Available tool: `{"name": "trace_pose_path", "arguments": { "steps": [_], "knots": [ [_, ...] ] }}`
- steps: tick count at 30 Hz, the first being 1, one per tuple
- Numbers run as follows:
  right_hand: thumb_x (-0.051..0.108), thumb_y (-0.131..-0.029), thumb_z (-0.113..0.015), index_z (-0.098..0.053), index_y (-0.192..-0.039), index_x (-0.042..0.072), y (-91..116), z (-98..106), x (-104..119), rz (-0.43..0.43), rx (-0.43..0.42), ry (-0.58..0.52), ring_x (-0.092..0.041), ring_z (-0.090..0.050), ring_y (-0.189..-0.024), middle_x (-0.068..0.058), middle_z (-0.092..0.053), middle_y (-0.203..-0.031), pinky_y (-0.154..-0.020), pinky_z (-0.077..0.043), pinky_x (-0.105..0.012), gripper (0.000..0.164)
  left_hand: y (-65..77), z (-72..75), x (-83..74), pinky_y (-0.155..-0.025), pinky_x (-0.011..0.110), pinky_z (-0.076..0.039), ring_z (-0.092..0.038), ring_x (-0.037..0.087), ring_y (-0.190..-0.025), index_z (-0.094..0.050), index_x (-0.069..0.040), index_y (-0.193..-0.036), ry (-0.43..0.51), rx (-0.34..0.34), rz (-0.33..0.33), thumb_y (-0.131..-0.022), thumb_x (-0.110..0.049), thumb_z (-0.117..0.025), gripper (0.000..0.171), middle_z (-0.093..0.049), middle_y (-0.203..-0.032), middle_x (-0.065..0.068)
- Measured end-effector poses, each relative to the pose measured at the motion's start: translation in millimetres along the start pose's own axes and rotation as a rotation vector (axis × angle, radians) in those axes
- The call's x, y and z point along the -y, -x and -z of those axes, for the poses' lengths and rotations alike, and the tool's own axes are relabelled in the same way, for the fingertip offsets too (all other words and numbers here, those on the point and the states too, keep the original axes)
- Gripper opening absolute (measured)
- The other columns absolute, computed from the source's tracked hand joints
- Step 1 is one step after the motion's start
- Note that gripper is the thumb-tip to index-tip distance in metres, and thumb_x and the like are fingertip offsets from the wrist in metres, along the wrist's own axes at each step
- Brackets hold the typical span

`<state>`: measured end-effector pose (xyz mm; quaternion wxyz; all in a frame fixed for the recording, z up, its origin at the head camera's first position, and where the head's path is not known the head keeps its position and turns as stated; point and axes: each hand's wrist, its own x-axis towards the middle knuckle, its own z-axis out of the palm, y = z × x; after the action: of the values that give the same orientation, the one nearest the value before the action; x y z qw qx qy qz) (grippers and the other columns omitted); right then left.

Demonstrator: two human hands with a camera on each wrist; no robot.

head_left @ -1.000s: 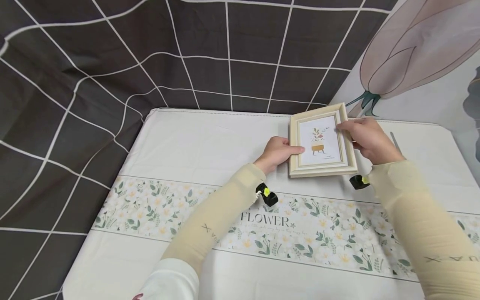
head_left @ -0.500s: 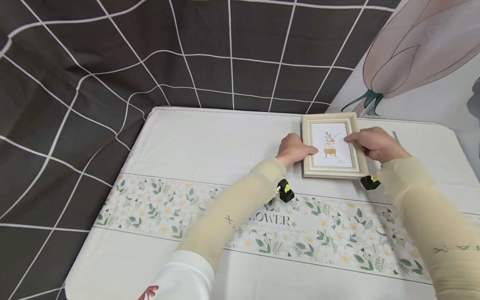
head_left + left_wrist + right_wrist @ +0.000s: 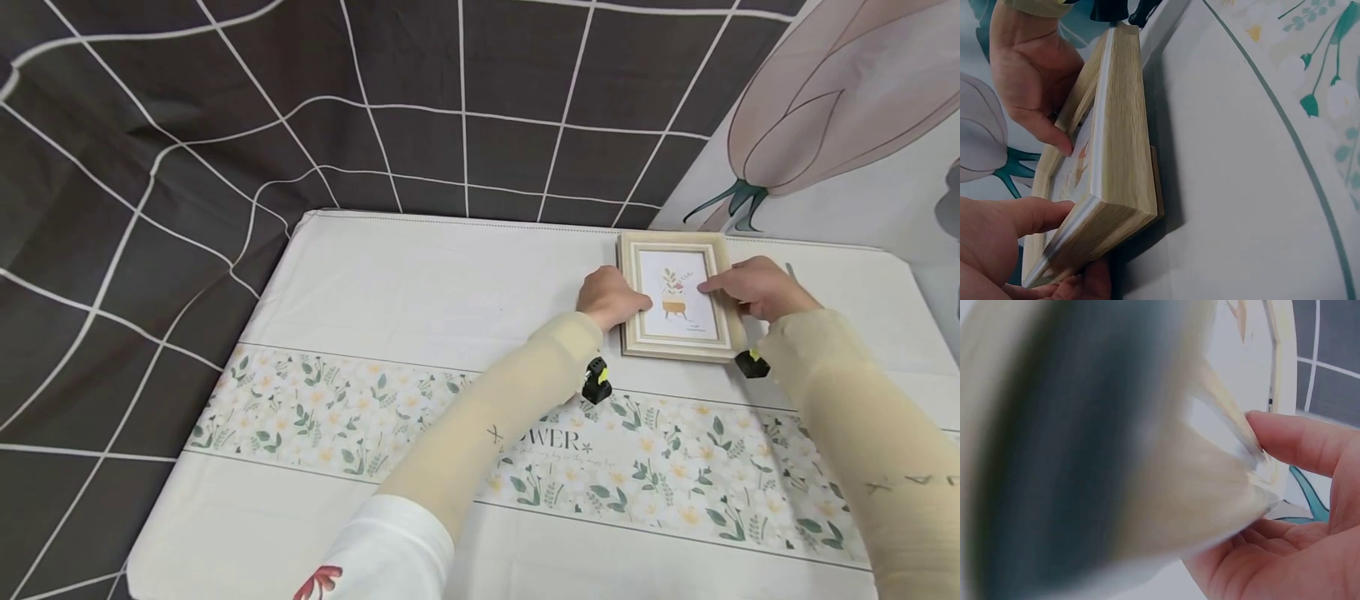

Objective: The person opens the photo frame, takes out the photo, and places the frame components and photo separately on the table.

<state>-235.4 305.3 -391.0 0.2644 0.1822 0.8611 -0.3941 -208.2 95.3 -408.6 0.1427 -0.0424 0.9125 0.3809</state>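
A cream wooden picture frame (image 3: pixel 678 348) with a potted-plant print faces up at the right rear of the table. My left hand (image 3: pixel 611 296) grips its left edge, thumb on the front and fingers underneath. On the opposite edge, my right hand (image 3: pixel 757 287) holds it the same way, its thumb (image 3: pixel 1288 434) reaching onto the print. The left wrist view has the wood-grain sides of the frame (image 3: pixel 1125 125) close over the cloth, with a thin brown strip (image 3: pixel 1158 181) projecting below. Part of the right wrist view is blocked by a blurred dark shape.
A white cloth (image 3: pixel 420 283) with a floral band (image 3: pixel 300 417) covers the table. Behind it hangs a dark curtain with a white grid (image 3: pixel 502 158); a large flower print (image 3: pixel 802 133) is at the right. A thin grey object (image 3: pixel 791 271) shows beyond my right wrist.
Both hands have moved the picture frame to the right and slightly down in the head view. It was tilted and now sits straighter and lower toward the cloth.
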Motion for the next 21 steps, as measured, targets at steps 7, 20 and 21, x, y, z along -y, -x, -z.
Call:
{"name": "trace_pose_path", "arguments": {
  "steps": [7, 20, 21],
  "knots": [
    [0.016, -0.097, -0.064, -0.034, -0.142, -0.018, -5.0, 0.1, -2.7, -0.007, -0.016, 0.003, -0.020, -0.060, -0.082, -0.028, -0.050, -0.121, -0.070, -0.056, -0.029, 0.064, 1.3, -1.9, -8.6, -0.056, 0.023, -0.048, -0.057, 0.011, -0.064, -0.060, -0.015, -0.071, -0.085, -0.021, -0.007, -0.081, -0.028, -0.080, 0.027, -0.061, -0.071, -0.001],
    [0.016, -0.096, -0.064, -0.042, -0.134, -0.018, -6.1, -4.2, -2.0, -0.034, -0.083, 0.067, -0.020, -0.054, -0.076, -0.022, -0.052, -0.104, -0.064, -0.048, -0.030, 0.055, -2.9, -8.9, -13.8, -0.057, 0.022, -0.049, -0.057, 0.012, -0.065, -0.062, -0.014, -0.066, -0.159, -0.019, -0.035, -0.082, -0.027, -0.080, 0.027, -0.062, -0.073, 0.000],
    [0.016, -0.097, -0.064, -0.042, -0.134, -0.018, -5.8, -4.5, -1.8, -0.033, -0.086, 0.071, -0.020, -0.054, -0.076, -0.022, -0.051, -0.105, -0.064, -0.048, -0.030, 0.055, -3.7, -9.8, -13.9, -0.058, 0.023, -0.050, -0.058, 0.012, -0.065, -0.063, -0.015, -0.066, -0.166, -0.020, -0.038, -0.082, -0.027, -0.080, 0.027, -0.063, -0.073, 0.000]
  ]
}}
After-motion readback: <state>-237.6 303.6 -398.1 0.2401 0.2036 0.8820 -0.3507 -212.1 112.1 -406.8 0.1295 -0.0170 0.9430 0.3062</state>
